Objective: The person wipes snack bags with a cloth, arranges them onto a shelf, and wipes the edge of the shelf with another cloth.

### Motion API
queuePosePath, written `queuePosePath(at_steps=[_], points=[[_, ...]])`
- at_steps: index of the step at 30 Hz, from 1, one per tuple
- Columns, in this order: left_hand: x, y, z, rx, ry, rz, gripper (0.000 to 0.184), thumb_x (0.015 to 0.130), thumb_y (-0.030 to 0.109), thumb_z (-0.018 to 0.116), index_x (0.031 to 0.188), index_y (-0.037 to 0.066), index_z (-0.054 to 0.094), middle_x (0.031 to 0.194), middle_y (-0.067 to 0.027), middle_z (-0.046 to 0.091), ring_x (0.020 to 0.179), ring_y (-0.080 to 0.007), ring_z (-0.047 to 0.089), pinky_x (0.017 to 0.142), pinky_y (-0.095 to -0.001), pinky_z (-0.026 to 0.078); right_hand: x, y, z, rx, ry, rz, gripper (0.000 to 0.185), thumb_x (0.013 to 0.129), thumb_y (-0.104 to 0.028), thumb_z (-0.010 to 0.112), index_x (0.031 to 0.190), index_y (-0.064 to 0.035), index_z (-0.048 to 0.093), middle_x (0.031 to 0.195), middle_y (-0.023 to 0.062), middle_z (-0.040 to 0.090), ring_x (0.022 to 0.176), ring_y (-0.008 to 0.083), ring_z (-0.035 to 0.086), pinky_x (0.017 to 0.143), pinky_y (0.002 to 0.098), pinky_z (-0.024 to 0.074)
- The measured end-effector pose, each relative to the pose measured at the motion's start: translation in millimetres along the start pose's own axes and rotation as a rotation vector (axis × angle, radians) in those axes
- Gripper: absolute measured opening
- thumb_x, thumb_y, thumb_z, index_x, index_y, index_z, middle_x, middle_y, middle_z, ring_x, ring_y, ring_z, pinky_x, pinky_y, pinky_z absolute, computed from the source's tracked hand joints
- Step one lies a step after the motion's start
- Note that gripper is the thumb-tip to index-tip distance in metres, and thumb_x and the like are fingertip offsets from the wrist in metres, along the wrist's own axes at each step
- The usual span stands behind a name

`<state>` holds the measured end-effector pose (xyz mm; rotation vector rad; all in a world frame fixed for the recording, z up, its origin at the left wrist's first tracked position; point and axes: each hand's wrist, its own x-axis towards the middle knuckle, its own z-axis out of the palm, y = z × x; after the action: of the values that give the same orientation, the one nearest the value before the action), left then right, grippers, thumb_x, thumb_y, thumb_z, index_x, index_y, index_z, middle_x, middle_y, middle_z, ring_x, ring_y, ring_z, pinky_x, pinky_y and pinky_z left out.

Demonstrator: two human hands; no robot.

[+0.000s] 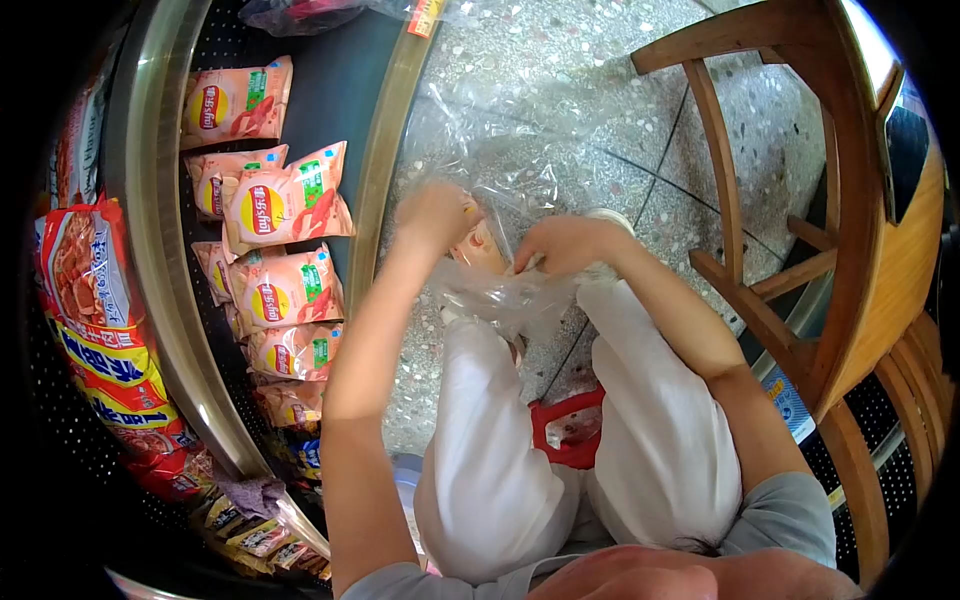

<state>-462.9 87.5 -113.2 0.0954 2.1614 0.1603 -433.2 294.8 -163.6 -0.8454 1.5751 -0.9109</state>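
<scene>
Lay's packets [285, 205]: rowed on shelf [345, 85] | left hand [437, 217]: at orange packet [480, 250], finger closure cannot be told | orange packet: within clear plastic bag [500, 295], between hands | right hand [572, 244]: pinching bag's edge

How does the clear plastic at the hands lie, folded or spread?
Spread, loosely crumpled: the clear plastic extends beyond the left hand and right hand, with speckled floor showing through it.
</scene>
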Motion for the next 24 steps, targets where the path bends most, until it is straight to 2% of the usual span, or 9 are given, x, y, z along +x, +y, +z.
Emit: queuePosePath(at_steps=[2, 5, 8, 11, 14, 17, 20, 23, 24], points=[[-1, -3, 14, -0.067, -0.061, -0.113, 0.059, 0.078, 0.055, 0.062, 0.095, -0.001, 0.068, 0.096, -0.0193, 0.069, 0.095, -0.036, 0.066, 0.082, -0.044, 0.051, 13, 3, 17, -0.1, 0.001, -0.074, 0.039, 0.069, -0.01, 0.062, 0.108, -0.0098, 0.071, 0.097, 0.0139, 0.07, 0.09, 0.0313, 0.067, 0.077, 0.0396, 0.0519], [6, -14, 56, -0.141, 0.268, -0.141, 0.046, 0.071, 0.042, 0.072, 0.099, 0.006, 0.066, 0.087, -0.0126, 0.071, 0.086, -0.034, 0.068, 0.079, -0.0437, 0.051, 18, -12, 21, -0.157, -0.103, 0.109, 0.045, 0.064, -0.004, 0.059, 0.107, -0.011, 0.071, 0.1, 0.013, 0.07, 0.094, 0.0319, 0.065, 0.082, 0.0398, 0.0515], [4, -11, 66, -0.325, 0.309, -0.199, 0.052, 0.069, 0.037, 0.075, 0.108, 0.007, 0.058, 0.088, -0.0153, 0.07, 0.089, -0.0354, 0.067, 0.08, -0.0441, 0.05, 23, 4, 31, -0.207, -0.103, 0.185, 0.043, 0.065, -0.005, 0.061, 0.106, -0.0121, 0.071, 0.097, 0.0124, 0.07, 0.092, 0.031, 0.066, 0.08, 0.041, 0.0517], [13, -16, 87, -0.509, 0.409, -0.209, 0.058, 0.066, 0.035, 0.078, 0.111, 0.004, 0.059, 0.097, -0.0161, 0.069, 0.092, -0.0343, 0.066, 0.078, -0.0431, 0.051, 13, 14, 26, -0.137, -0.001, 0.187, 0.04, 0.067, -0.006, 0.061, 0.106, -0.0125, 0.071, 0.097, 0.0125, 0.069, 0.091, 0.0312, 0.065, 0.079, 0.0418, 0.0517], [9, -16, 88, -0.624, 0.54, -0.145, 0.056, 0.069, 0.028, 0.076, 0.116, 0.006, 0.058, 0.097, -0.0172, 0.069, 0.094, -0.0355, 0.065, 0.08, -0.0406, 0.051, 7, 28, 14, -0.247, 0.185, 0.265, 0.039, 0.07, -0.005, 0.059, 0.106, -0.0134, 0.071, 0.099, 0.0128, 0.068, 0.091, 0.0323, 0.065, 0.079, 0.0416, 0.0521], [-2, -10, 70, -0.756, 0.728, 0.025, 0.051, 0.069, 0.02, 0.075, 0.115, 0.004, 0.06, 0.096, -0.0168, 0.069, 0.093, -0.0348, 0.066, 0.08, -0.0399, 0.051, 11, 35, 9, -0.331, 0.44, 0.484, 0.038, 0.071, -0.008, 0.063, 0.107, -0.019, 0.071, 0.1, 0.0123, 0.069, 0.093, 0.0329, 0.066, 0.082, 0.0426, 0.0529], [-19, -3, 32, -0.745, 0.696, 0.122, 0.05, 0.069, 0.013, 0.077, 0.115, 0.003, 0.061, 0.097, -0.0169, 0.069, 0.086, -0.0259, 0.069, 0.075, -0.0345, 0.052, 19, 59, 2, -0.24, 0.632, 0.425, 0.042, 0.072, -0.006, 0.062, 0.111, -0.018, 0.069, 0.105, 0.0142, 0.067, 0.096, 0.0344, 0.064, 0.082, 0.0442, 0.0522], [-19, -13, 15, -0.597, 0.624, 0.194, 0.049, 0.07, 0.009, 0.076, 0.116, 0.003, 0.062, 0.095, -0.0179, 0.069, 0.087, -0.0259, 0.069, 0.075, -0.035, 0.051, 22, 61, -11, -0.228, 0.826, 0.461, 0.048, 0.072, -0.004, 0.061, 0.119, -0.0169, 0.063, 0.106, 0.0149, 0.066, 0.099, 0.0351, 0.063, 0.084, 0.0453, 0.0512], [-21, -14, 8, -0.586, 0.56, 0.115, 0.051, 0.069, 0.008, 0.077, 0.118, 0.003, 0.062, 0.094, -0.019, 0.068, 0.087, -0.0282, 0.069, 0.075, -0.0352, 0.051, 20, 62, -16, -0.225, 0.854, 0.46, 0.052, 0.072, -0.004, 0.06, 0.122, -0.0162, 0.06, 0.106, 0.0158, 0.066, 0.099, 0.0357, 0.063, 0.084, 0.0455, 0.0508]])
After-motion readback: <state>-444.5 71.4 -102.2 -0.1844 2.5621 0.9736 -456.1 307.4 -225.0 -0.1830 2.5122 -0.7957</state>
